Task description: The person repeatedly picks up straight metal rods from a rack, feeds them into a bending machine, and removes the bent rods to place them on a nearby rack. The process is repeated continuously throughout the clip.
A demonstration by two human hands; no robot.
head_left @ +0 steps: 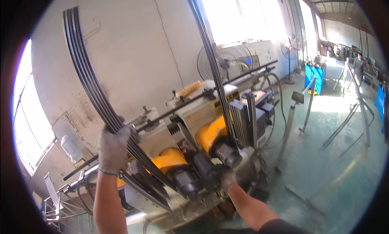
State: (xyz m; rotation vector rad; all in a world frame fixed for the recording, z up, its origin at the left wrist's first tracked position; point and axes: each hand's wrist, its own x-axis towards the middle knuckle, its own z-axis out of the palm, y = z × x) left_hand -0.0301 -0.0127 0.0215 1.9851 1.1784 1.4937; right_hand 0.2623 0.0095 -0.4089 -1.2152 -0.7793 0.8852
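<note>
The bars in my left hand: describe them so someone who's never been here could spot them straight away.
Find the pale wall, then the gloved left hand in front of it. Rising above that hand is a row of long, dark bars. Unlike the bundle to their right, which runs off the picture's top, these show their upper ends against the wall.

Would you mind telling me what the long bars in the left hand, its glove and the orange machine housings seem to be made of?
Long bars: probably metal, smooth and dark, with bright lengthwise highlights.
Glove on the left hand: likely fabric, pale grey and matt, without shine.
Orange housings: painted metal or plastic; their smooth, even colour leaves it open.
</note>
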